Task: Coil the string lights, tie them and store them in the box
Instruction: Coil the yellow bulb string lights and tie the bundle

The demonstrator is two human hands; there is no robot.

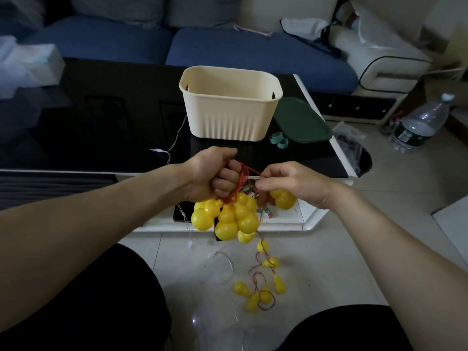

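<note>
The string lights are yellow gourd-shaped bulbs on thin red wire. My left hand is closed around a coil of the red wire, and a cluster of bulbs hangs below the fist. My right hand pinches the wire just right of the coil, with one bulb under its palm. The rest of the strand trails down onto the floor tiles. The cream ribbed box stands open on the black table behind my hands. Two green bands lie to its right.
A dark green lid lies right of the box at the table's edge. A thin white cable with a plug runs across the table. A water bottle stands on the floor at right. A blue sofa sits behind the table.
</note>
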